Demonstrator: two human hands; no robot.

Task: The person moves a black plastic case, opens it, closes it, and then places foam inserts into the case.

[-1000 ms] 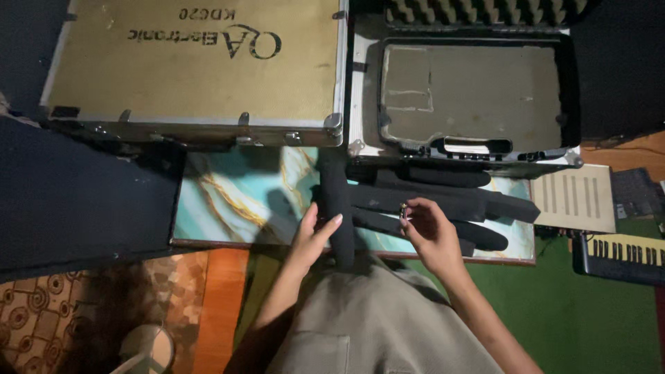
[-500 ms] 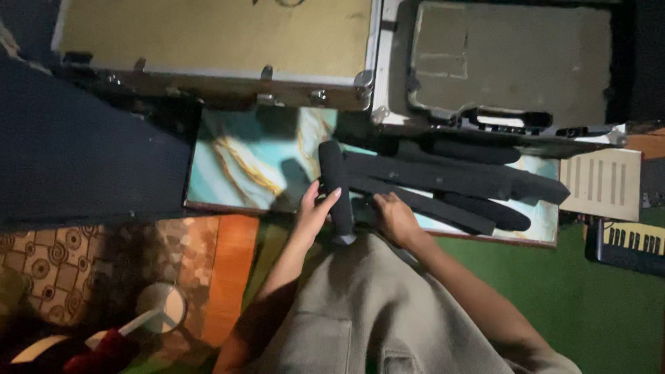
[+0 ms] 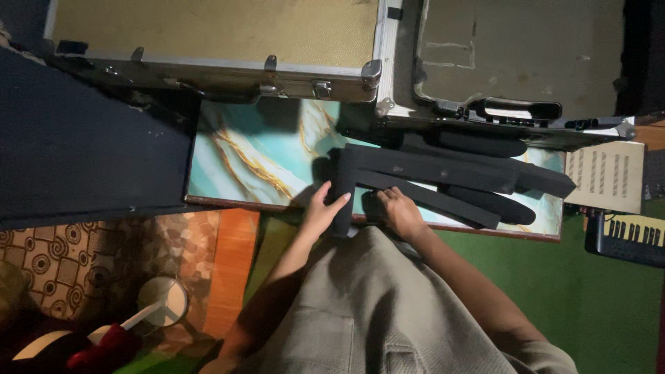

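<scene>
Both hands (image 3: pixel 360 211) on black foam strips (image 3: pixel 443 176) — tan case (image 3: pixel 215 34) behind

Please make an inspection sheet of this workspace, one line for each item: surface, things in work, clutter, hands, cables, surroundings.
Surface: a low board with teal marble pattern and gold veins, lying on the floor.
Things in work: black foam strips piled on the board; one short upright strip at their left end.
Clutter: a white cup on the floor at lower left.
Hands: left hand rests against the upright strip; right hand lies on the long strips. Neither is closed around anything.
Cables: nothing seen.
Surroundings: a closed metal-edged case and an open case with grey lining behind the board; a small keyboard on green carpet at right.
</scene>
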